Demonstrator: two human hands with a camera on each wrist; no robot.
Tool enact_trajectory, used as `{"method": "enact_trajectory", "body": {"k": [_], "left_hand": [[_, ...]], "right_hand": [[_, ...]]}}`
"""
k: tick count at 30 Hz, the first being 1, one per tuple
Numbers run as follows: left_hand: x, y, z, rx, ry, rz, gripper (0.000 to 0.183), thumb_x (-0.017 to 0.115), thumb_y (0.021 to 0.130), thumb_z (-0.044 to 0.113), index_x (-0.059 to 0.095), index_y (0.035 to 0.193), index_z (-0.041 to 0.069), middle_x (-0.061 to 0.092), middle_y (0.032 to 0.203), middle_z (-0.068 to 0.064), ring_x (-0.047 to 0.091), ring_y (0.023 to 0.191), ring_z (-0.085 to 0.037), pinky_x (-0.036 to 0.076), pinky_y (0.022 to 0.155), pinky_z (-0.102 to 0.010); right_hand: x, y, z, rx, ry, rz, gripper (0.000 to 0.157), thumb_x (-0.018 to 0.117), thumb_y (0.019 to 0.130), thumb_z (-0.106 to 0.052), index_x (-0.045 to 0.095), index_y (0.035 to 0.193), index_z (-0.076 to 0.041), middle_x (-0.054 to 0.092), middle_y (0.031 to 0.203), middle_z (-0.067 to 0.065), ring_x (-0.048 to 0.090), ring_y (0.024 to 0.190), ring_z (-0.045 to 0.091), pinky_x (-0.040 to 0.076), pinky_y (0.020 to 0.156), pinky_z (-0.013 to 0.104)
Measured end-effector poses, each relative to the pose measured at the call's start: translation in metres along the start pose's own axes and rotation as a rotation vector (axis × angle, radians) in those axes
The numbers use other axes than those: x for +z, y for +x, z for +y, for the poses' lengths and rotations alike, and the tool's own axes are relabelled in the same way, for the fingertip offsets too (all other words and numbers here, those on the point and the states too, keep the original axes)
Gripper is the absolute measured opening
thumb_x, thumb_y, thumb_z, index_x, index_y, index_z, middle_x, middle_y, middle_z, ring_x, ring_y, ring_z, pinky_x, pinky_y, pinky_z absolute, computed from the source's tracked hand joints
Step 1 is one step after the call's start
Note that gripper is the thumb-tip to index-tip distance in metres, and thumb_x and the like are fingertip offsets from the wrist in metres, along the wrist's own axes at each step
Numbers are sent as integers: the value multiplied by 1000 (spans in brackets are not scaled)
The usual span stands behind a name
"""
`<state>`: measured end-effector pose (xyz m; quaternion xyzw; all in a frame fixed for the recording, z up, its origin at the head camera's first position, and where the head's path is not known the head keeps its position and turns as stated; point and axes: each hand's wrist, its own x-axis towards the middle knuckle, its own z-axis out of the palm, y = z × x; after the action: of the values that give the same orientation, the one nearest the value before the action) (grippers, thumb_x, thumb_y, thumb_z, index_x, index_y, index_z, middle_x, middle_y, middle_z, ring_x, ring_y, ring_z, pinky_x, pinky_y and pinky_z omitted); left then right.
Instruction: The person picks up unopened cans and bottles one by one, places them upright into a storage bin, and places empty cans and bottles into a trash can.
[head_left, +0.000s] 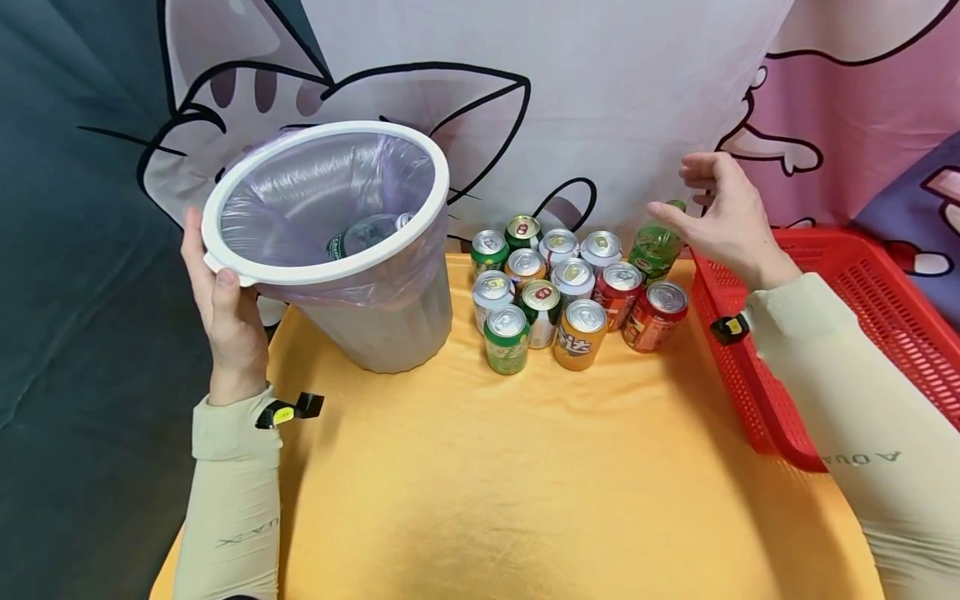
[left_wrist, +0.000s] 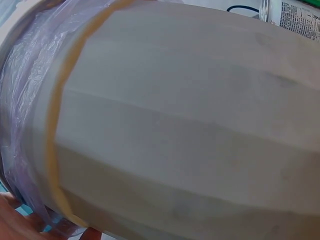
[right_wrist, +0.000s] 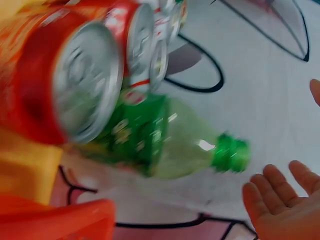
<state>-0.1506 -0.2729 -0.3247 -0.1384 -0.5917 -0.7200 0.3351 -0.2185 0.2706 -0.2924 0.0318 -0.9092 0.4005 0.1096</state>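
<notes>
My left hand [head_left: 236, 329] lies against the outside of the grey trash bin [head_left: 393, 321], its thumb and long, mostly straight fingers at the white rim [head_left: 360, 129]. A purple plastic bag [head_left: 262, 192] lines the bin, and a clear plastic bottle [head_left: 367, 235] lies inside. Part of that hand [left_wrist: 20, 217] shows low in the left wrist view. Over the right end of the cans, my right hand [head_left: 723, 212] is held with thumb and fingers spread. A green plastic bottle [right_wrist: 165, 140] stands just under it, apart from the fingers in the right wrist view.
Several drink cans [head_left: 573, 275] stand grouped at the table's back, the red Coca-Cola can [head_left: 656, 317] closest to the bottle. A red perforated basket [head_left: 731, 375] occupies the right side beneath the right forearm. Yellow cloth covers the table [head_left: 510, 467]; a printed curtain [head_left: 637, 92] hangs behind.
</notes>
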Motion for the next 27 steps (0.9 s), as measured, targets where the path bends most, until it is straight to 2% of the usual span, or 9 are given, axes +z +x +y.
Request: {"method": "enact_trajectory", "body": {"k": [5, 14, 18, 22, 27], "left_hand": [[-1, 0, 1, -10, 17, 12, 97, 73, 80, 41, 30, 162, 13, 34, 163, -8, 31, 144, -27, 24, 122, -47], [0, 0, 1, -32, 10, 14, 99, 75, 79, 42, 29, 162, 14, 33, 164, -6, 29, 146, -26, 19, 125, -48], [0, 0, 2, -32, 13, 10, 100, 76, 79, 43, 30, 162, 14, 34, 164, -6, 30, 145, -26, 20, 125, -48], [-1, 0, 2, -26, 19, 5, 100, 75, 79, 45, 30, 162, 14, 34, 164, -7, 30, 145, -27, 22, 124, -49], [-1, 1, 2, -9, 9, -8, 99, 75, 80, 44, 29, 162, 12, 34, 163, -8, 31, 144, -28, 23, 122, -49]], "right_hand": [[0, 2, 16, 89, -29, -83, 86, 71, 93, -49, 30, 159, -12, 43, 158, 18, 46, 137, 39, 38, 117, 56], [8, 7, 34, 142, -79, -239, 97, 71, 94, -49, 19, 161, -2, 45, 149, 30, 49, 132, 47, 43, 109, 63], [12, 6, 39, 162, -101, -278, 97, 73, 92, -49, 22, 158, 1, 47, 146, 32, 50, 130, 48, 42, 109, 65], [17, 4, 43, 152, -141, -296, 92, 75, 91, -48, 30, 151, 4, 50, 140, 33, 52, 124, 48, 42, 107, 66], [20, 2, 46, 152, -169, -319, 85, 78, 90, -43, 35, 147, 5, 52, 139, 34, 53, 124, 50, 41, 106, 67]]}}
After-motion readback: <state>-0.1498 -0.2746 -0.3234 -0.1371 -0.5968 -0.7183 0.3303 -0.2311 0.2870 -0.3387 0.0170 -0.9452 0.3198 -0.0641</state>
